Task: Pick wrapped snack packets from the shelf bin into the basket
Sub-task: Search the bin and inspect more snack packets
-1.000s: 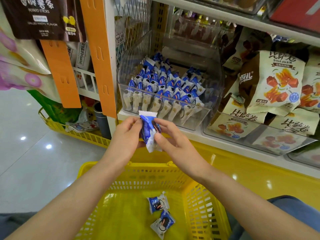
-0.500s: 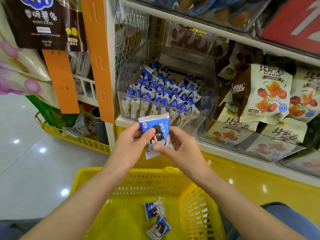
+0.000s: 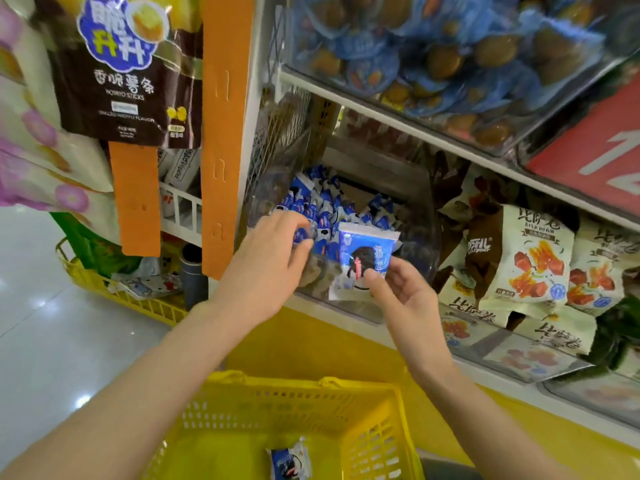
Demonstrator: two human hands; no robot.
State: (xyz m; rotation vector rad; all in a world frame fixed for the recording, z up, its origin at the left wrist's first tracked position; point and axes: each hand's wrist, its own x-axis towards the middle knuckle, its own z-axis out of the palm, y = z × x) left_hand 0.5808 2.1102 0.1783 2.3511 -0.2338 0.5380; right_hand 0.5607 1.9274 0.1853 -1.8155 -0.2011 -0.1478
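a snack packet (image 3: 360, 258) is pinched by its lower edge in the right hand (image 3: 405, 299), held aside before the shelf bin (image 3: 420, 247) so the left hand (image 3: 270, 261) can be curled into it; that grip cannot be told. the basket (image 3: 311, 393) is kept underneath.

Near side we've open room over the basket (image 3: 294, 386), top unblocked. Farther in, bin (image 3: 427, 237) mouth's tight: upper shelf (image 3: 398, 124) overhead, orange strip (image 3: 221, 168) on the left, our left hand (image 3: 273, 265) + the held packet (image 3: 363, 251) in our right hand (image 3: 401, 296) across the front.
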